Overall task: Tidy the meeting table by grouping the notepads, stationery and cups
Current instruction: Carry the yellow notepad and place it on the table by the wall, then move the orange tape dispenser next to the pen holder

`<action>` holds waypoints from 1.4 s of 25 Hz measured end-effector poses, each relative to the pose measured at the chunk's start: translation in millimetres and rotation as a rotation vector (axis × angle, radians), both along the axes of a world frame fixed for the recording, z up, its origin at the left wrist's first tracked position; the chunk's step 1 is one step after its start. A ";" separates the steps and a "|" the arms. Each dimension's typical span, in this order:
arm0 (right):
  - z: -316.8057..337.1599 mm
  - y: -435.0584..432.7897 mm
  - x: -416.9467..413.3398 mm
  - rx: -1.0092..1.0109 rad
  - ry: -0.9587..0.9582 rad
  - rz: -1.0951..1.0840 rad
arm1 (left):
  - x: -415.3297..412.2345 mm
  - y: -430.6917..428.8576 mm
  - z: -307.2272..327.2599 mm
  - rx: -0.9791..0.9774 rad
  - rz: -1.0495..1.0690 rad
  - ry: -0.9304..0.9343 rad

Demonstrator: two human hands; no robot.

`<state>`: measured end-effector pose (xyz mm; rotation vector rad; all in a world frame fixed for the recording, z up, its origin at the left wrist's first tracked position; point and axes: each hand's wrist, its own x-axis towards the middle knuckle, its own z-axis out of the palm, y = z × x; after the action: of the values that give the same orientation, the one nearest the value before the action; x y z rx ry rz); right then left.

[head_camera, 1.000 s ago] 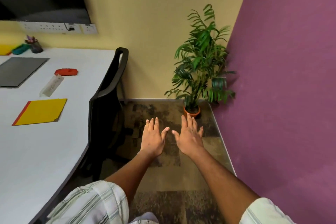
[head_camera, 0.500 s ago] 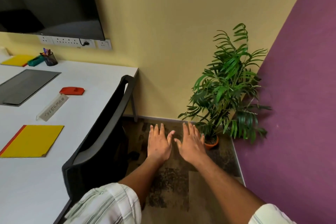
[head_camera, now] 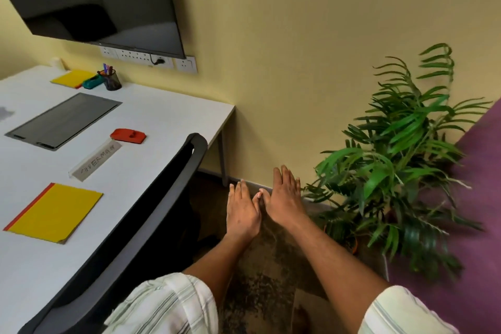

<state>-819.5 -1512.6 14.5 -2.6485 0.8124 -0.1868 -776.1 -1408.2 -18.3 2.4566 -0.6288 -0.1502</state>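
Both hands, left (head_camera: 242, 215) and right (head_camera: 284, 199), are held flat and empty over the floor. Nothing is gripped. The notepad (head_camera: 54, 212) on the table (head_camera: 168, 114) lies untouched; tidying is judged unstarted.

Changes logged.
- My view: swung left and upward. The screen (head_camera: 95, 0) now fills the top left, and the plant (head_camera: 401, 171) has slid to the right.
- Far yellow notepad (head_camera: 69, 78), pen pot (head_camera: 111, 80): now well inside the picture.
- My left hand (head_camera: 241, 214), right hand (head_camera: 284, 198): drawn closer, thumb tips now touching.
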 end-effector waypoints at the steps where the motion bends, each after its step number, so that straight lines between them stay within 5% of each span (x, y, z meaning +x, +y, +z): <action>1: 1.5 -11.9 13.6 0.016 -0.003 0.023 | 13.3 -11.9 -0.6 -0.014 0.030 0.006; 16: 28.6 -150.3 255.2 0.015 -0.036 0.379 | 202.3 -132.6 27.8 -0.198 0.635 -0.024; 23: 20.5 -148.1 383.4 -0.012 -0.010 0.488 | 330.7 -152.6 15.0 -0.290 0.830 0.130; 35: -10.0 -96.2 547.6 -0.032 0.053 0.731 | 462.9 -85.9 7.0 -0.174 0.951 0.050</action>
<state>-271.9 -1608.8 4.5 -2.7913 -0.1786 0.0656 -313.2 -1494.1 -11.3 2.3071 0.5525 0.2126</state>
